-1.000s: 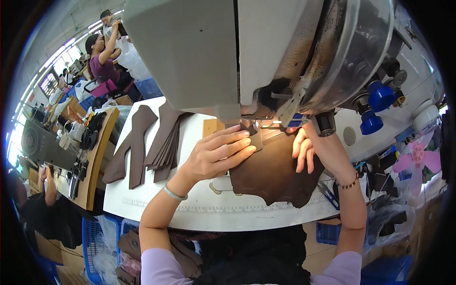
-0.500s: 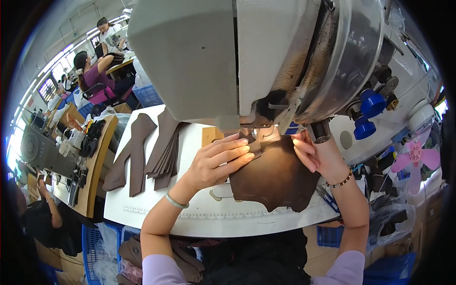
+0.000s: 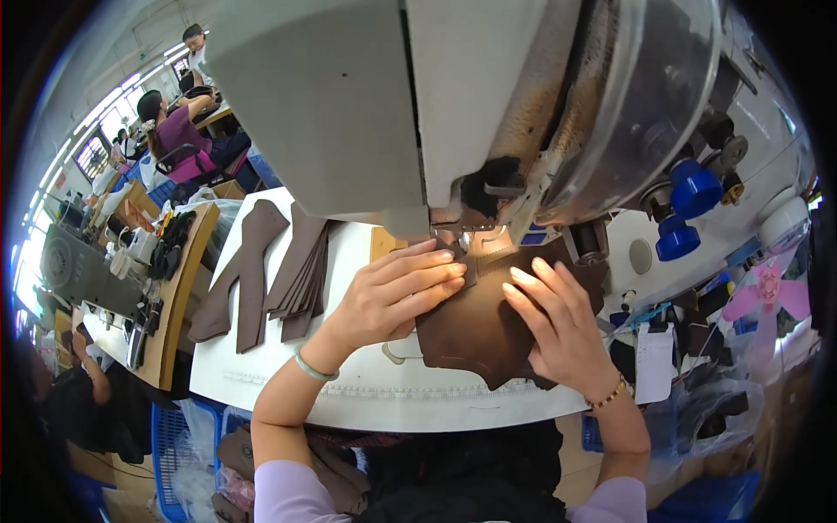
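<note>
In the head view, taking the brown leather-like panel (image 3: 479, 331) as the hub of a clock, the panel lay on the white table (image 3: 410, 408) with its twelve o'clock edge under the needle area of the sewing machine (image 3: 323, 105). The left hand (image 3: 384, 292) came in from about ten o'clock, its fingers close together over the panel's upper left corner; its thumb was hidden, so whether it pinched anything could not be told. The right hand (image 3: 562, 322), at three o'clock, had its fingers spread over the panel, gripping nothing that showed. Farther out toward half past nine lay a fanned stack of brown strips (image 3: 296, 283); the blue knobs (image 3: 695, 189) stood at two o'clock. The likeliest trouble seemed to be the left fingertips straying under the needle, since they rested so near it. Uneven pressure from the two hands could also twist the panel and bend its stitch line, and a slack right hand might let the loose lower edge drag or pucker.
</note>
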Demonstrator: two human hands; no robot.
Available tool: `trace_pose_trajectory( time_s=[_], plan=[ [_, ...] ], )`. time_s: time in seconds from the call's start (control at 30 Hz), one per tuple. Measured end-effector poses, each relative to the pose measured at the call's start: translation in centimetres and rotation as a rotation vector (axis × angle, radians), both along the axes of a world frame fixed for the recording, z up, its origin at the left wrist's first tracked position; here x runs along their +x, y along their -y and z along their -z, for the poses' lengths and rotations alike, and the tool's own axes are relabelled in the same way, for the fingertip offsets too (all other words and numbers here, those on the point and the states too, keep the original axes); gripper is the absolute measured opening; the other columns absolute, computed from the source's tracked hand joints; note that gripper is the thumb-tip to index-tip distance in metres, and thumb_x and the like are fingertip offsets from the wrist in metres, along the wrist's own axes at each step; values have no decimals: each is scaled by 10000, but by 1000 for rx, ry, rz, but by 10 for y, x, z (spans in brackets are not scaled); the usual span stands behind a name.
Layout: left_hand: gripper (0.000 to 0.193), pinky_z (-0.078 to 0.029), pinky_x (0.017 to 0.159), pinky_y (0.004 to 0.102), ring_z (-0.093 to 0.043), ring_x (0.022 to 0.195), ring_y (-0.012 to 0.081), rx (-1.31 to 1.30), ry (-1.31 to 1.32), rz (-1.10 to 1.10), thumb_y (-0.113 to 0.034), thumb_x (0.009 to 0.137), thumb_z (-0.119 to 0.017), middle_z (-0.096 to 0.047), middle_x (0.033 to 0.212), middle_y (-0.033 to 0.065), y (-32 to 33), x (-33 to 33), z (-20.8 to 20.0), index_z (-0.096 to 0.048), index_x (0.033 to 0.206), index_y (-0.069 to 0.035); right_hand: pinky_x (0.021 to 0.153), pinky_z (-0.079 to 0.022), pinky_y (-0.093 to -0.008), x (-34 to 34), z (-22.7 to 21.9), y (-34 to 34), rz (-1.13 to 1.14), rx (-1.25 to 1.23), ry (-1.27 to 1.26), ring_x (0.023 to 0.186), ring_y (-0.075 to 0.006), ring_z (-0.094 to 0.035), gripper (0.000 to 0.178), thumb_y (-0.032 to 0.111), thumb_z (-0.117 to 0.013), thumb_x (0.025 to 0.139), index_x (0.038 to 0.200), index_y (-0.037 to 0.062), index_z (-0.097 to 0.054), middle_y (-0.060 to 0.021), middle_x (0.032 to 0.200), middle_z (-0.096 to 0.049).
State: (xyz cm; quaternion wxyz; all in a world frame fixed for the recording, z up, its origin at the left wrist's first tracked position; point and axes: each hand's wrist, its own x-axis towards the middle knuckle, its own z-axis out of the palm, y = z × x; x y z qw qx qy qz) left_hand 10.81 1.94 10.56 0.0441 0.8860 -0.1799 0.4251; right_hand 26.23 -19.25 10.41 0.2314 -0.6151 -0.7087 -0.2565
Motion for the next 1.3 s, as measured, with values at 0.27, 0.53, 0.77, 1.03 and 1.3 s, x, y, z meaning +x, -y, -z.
trace_pose_trajectory(
  time_s=[0.27,0.53,0.77,1.03,1.3],
  plan=[
    [341,-499,958,431,-604,1054,260,-39,-27,-33,-46,709,-557,-642,1061,86,6,0,3,-660,1033,-21,881,-456,-364,12,-4,-27,-179,91,3,1008,-232,-561,372,80,-555,762,1123,3,-596,-135,1215,-565],
    [371,-551,878,373,-623,1013,235,8,28,-54,-61,672,-598,-650,1015,64,9,-2,2,-678,1032,-29,771,-419,-291,6,4,-29,-207,161,-109,878,-139,-577,375,158,-613,740,1086,14,-631,-81,1167,-617],
    [353,-545,911,365,-627,1014,222,-3,32,-58,-75,682,-598,-660,1019,49,9,-2,1,-678,1023,-34,764,-396,-290,7,9,-30,-189,175,-122,847,-114,-573,348,121,-581,772,1104,31,-635,-56,1168,-623],
    [299,-559,858,371,-642,982,233,48,42,-88,-140,728,-645,-661,1027,57,5,0,3,-698,1007,-47,773,-393,-285,8,13,-32,-188,198,-139,836,-113,-566,354,124,-565,781,1116,34,-634,-55,1172,-622],
    [389,-536,916,373,-627,1022,232,-35,-10,-71,-54,679,-591,-655,1052,63,9,0,-1,-667,1059,-32,811,-391,-289,9,13,-33,-184,211,-159,789,-105,-550,333,103,-565,796,1117,51,-638,-28,1148,-633]
  ],
)
